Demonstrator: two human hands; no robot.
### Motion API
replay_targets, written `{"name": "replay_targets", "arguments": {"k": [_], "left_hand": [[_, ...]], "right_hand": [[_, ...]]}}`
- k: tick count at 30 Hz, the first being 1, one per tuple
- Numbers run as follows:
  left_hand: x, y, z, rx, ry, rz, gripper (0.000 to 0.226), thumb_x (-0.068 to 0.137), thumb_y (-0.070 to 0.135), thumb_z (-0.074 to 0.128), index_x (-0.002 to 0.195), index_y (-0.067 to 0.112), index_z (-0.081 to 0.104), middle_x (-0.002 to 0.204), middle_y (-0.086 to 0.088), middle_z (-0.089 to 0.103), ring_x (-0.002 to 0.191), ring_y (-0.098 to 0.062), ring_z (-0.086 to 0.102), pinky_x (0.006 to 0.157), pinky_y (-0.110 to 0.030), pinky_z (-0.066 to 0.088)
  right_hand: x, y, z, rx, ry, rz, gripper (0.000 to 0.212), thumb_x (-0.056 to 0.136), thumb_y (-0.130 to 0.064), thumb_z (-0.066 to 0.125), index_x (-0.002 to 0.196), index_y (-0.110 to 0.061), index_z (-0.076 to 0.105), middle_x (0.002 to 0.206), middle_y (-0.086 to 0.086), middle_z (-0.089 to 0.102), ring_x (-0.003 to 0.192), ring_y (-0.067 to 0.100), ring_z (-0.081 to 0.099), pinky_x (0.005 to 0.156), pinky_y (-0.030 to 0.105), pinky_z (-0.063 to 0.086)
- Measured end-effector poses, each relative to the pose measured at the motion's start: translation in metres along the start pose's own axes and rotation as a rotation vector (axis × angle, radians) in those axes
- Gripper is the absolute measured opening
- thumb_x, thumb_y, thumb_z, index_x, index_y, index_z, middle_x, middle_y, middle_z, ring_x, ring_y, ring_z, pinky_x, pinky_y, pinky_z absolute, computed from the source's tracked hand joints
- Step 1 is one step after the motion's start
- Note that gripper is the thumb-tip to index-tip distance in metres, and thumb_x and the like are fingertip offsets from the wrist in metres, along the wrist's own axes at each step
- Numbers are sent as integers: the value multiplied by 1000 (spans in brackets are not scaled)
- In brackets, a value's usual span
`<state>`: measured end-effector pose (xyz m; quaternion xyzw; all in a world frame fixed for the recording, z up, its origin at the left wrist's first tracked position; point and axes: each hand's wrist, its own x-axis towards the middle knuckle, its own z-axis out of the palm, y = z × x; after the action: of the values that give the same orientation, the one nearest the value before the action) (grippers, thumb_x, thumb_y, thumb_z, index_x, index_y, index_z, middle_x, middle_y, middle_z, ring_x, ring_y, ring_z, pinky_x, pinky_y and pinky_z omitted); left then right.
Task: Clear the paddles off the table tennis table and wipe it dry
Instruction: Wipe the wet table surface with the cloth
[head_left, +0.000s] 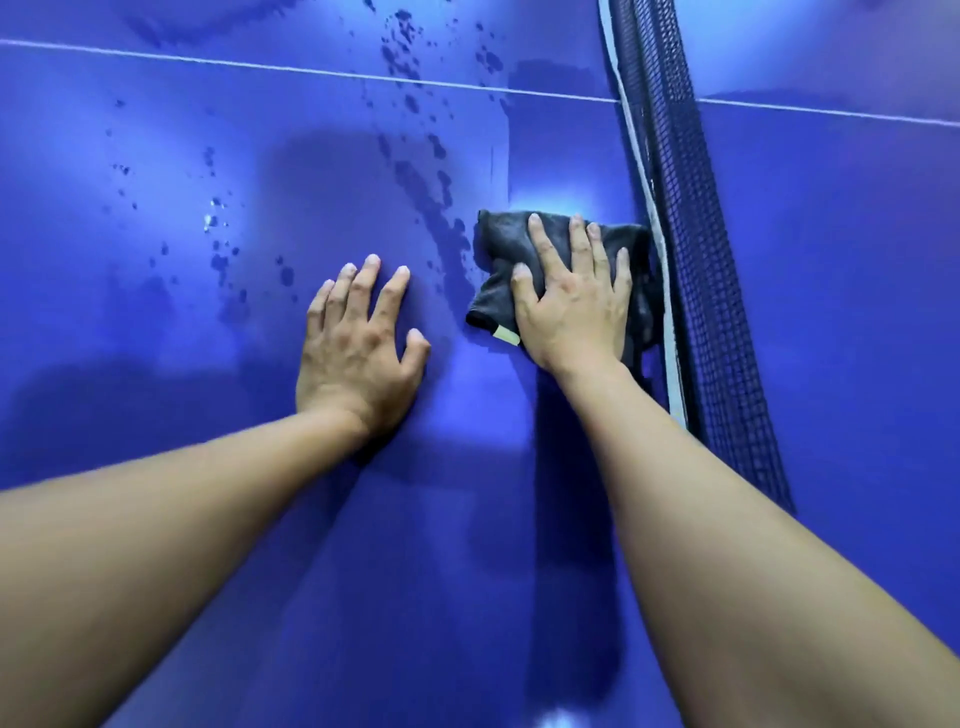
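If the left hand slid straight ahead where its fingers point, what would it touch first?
Most likely the water drops ahead of its fingers. The left hand lies flat on the blue table, and nothing solid shows in that line before the white stripe.

I get a bright, fairly even view lit from overhead. The glossy blue table tennis surface (156, 364) throws back soft glare: a pale patch just beyond the dark grey cloth (498, 270), a small hot spot at the bottom edge and a wide sheen on the left. Soft shadows lie under both forearms, and a broad dim one spreads beyond the left hand (358, 353). The wide lens bows the thin white line (260, 65) and leans the dark mesh net (701, 260). The centre is fairly sharp; the corners smear.
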<state>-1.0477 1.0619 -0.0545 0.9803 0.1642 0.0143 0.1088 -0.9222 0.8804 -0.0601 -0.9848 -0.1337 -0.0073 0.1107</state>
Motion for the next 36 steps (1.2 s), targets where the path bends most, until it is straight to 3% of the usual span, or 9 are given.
{"name": "replay_targets", "arguments": {"k": [5,10,16,24,29,36], "left_hand": [[-2,-1,2,67,57,90,58,101,40,35,156,22,34,167,-13,21,152,-36,20,124,-47,12],[-44,10,-6,108,85,247,61,97,39,27,148,9,42,156,-19,37,141,-42,36,118,-52,23],[-207,21,6,-45,87,159,61,94,37,35,145,8,49,153,-19,44,137,-42,44,115,-53,31],[-348,10,7,-3,91,83,62,96,39,33,148,8,47,154,-21,43,141,-43,39,118,-54,29],[-352,16,5,-41,95,18,63,95,41,30,146,8,50,153,-20,45,140,-42,40,120,-51,27],[-352,14,11,-75,154,-2,58,99,38,28,145,11,53,153,-16,47,142,-37,40,121,-48,26]], "right_hand": [[-92,-3,-6,11,-22,2,62,103,-56,27,162,-42,15,172,6,11,159,19,2,126,50,-5],[-204,0,-12,25,-33,-31,66,99,-55,30,162,-42,15,172,4,9,158,17,-1,126,48,-7],[-305,11,-18,55,-4,-73,68,96,-55,32,161,-41,22,171,6,15,158,19,5,126,51,-2],[-439,31,-29,92,24,-77,66,96,-55,35,160,-40,29,170,6,21,158,19,11,127,52,5],[-452,36,-30,68,-30,-100,67,98,-58,28,162,-40,20,172,5,13,159,18,4,126,52,0],[-447,33,-18,-9,102,-99,64,100,-54,31,160,-33,31,167,9,27,157,24,19,125,56,12]]}}
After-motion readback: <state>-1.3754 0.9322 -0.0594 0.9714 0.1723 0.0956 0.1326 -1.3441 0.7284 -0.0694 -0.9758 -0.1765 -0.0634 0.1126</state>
